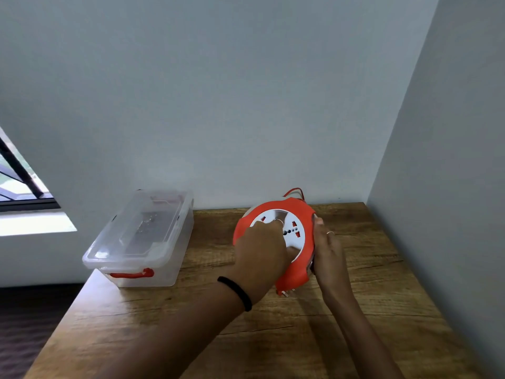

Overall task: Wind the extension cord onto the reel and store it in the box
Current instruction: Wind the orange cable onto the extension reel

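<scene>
An orange reel [296, 212] with a white round face sits tilted on the wooden table [369, 296], near the back wall and between the two hands. The left hand [259, 258] lies over the white face, its fingers closed down on something at the middle of the disc — what exactly they pinch is hidden under the hand, though a thin ring shows at one fingertip. A black band [235, 293] circles that wrist. The right hand [326, 253] presses flat against the reel's right edge, fingers stretched along the rim and gripping the side, with a thin ring on one finger. The white face carries red socket openings and a short row of dark dots; no brand or writing can be read on it. A loop of red cord [294, 190] rises behind the top of the reel, and a plug [284, 292] with metal pins hangs out at the reel's lower edge, just above the table. To the left, well apart from the hands, stands a clear plastic box [142, 239] with its lid on and a red latch [132, 274] at its near end — it sits at the table's left edge, below a window [19, 181]. No label is readable on it.
</scene>
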`<state>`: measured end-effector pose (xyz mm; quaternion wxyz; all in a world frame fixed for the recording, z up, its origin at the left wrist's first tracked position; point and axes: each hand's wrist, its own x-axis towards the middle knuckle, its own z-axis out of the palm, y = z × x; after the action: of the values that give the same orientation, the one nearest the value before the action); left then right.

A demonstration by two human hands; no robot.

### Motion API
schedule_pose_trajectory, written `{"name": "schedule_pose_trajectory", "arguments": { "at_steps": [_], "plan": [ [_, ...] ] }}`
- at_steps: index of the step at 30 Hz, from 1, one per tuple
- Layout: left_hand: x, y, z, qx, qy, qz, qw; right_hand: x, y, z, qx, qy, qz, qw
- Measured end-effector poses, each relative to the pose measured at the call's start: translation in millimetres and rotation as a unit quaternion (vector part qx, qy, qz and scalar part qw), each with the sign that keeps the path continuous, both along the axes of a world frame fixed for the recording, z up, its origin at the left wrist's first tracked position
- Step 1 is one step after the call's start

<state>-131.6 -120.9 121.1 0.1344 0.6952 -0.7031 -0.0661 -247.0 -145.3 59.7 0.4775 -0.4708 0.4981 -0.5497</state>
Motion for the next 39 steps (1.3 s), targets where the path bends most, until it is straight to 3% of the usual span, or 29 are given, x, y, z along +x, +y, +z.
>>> {"name": "schedule_pose_trajectory", "arguments": {
  "at_steps": [4, 10, 19, 22, 27, 30, 39],
  "plan": [
    [9, 0, 3, 0.019, -0.096, -0.089, 0.991, -4, -1, 0, 0.010, -0.012, 0.028, 0.999],
    [39, -13, 18, 0.064, -0.196, -0.227, 0.952, 6, 2, -2, 0.036, -0.006, 0.037, 0.999],
    [56, -16, 32, 0.074, -0.343, -0.328, 0.877, 9, 3, -15, 0.032, -0.049, 0.061, 0.996],
    [59, -13, 31, 0.047, -0.313, -0.316, 0.895, 9, 0, -13, 0.028, -0.043, 0.053, 0.997],
    [65, -3, 34, -0.021, -0.096, -0.186, 0.978, 7, -5, -14, 0.032, -0.024, 0.030, 0.999],
    [61, 2, 27, -0.061, -0.113, -0.109, 0.986, 6, -5, -17, 0.031, -0.022, 0.014, 0.999],
    [28, -1, 7, 0.006, -0.095, -0.054, 0.994, 7, -2, -14, 0.047, -0.051, 0.003, 0.998]
  ]
}}
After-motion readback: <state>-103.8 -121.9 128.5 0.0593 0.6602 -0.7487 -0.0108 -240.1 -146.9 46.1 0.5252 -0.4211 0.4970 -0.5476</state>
